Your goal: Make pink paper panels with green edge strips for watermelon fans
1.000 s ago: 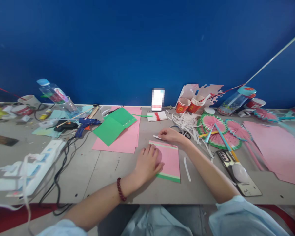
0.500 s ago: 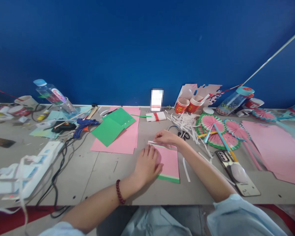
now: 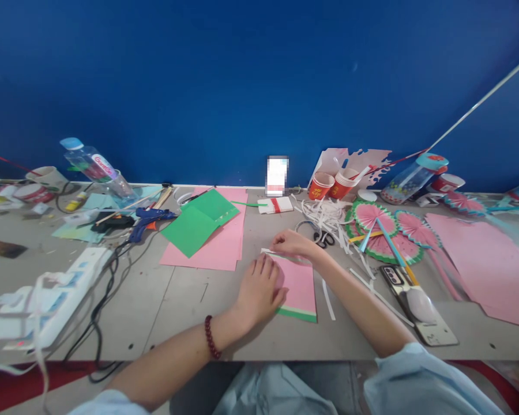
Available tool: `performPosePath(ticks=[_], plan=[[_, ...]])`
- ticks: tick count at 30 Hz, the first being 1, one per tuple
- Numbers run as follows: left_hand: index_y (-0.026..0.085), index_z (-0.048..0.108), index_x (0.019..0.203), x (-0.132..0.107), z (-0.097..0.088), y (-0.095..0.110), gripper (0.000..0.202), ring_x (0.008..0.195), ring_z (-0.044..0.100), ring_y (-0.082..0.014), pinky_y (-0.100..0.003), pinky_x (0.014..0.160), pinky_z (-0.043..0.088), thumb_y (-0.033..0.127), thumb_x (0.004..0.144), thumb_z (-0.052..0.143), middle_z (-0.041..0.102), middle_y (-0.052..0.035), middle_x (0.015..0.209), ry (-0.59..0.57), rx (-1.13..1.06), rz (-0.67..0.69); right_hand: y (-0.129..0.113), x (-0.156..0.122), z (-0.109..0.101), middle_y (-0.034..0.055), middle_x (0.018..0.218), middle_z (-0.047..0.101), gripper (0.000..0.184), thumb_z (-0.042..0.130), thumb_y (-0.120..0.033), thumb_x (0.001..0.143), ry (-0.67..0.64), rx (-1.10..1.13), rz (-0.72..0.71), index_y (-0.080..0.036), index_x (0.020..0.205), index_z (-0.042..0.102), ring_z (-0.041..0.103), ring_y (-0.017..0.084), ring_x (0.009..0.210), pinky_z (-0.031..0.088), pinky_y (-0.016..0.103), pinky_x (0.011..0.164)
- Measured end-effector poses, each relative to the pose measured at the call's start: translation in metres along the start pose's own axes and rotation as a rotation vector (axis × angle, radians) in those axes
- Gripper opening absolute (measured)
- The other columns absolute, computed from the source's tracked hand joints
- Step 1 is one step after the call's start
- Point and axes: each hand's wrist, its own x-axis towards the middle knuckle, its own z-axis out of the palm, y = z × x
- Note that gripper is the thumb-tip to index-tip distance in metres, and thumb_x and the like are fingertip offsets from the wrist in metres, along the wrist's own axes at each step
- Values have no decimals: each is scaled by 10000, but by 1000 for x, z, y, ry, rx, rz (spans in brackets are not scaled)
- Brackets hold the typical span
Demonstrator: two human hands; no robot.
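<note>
Tabletop (image 3: pixel 285 344), left to right: the left hand (image 3: pixel 259 290) lies flat, grasping nothing, on a central pink sheet (image 3: pixel 298 282); the right hand (image 3: pixel 289 242) curls at its far edge, any pinch unclear. Probably light, easily creased paper, best held by its edges.

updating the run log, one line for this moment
left hand: on pink sheet | right hand: at sheet's far edge | green paper: farther left
</note>
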Motion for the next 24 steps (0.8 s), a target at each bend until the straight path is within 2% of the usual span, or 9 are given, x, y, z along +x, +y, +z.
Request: performPosePath(ticks=[10, 24], plan=[[76, 498, 1248, 1, -1, -1, 534, 1276, 406, -369, -484, 1019, 339, 457, 875, 474, 513, -210, 1305, 14, -14, 11, -17, -8, -1, -22, 581, 568, 114, 563, -207, 656, 39, -102, 43, -152, 627, 658, 486, 105, 578, 355, 203, 547], [69, 484, 1225, 3, -1, -5, 516, 1337, 339, -368, -486, 1057, 305, 442, 869, 486, 478, -228, 1335, 13, -106, 27, -13, -4, 2, -23, 565, 549, 118, 540, -181, 649, 57, -188, -7, -142, 612, 644, 479, 102, 581, 332, 198, 529]])
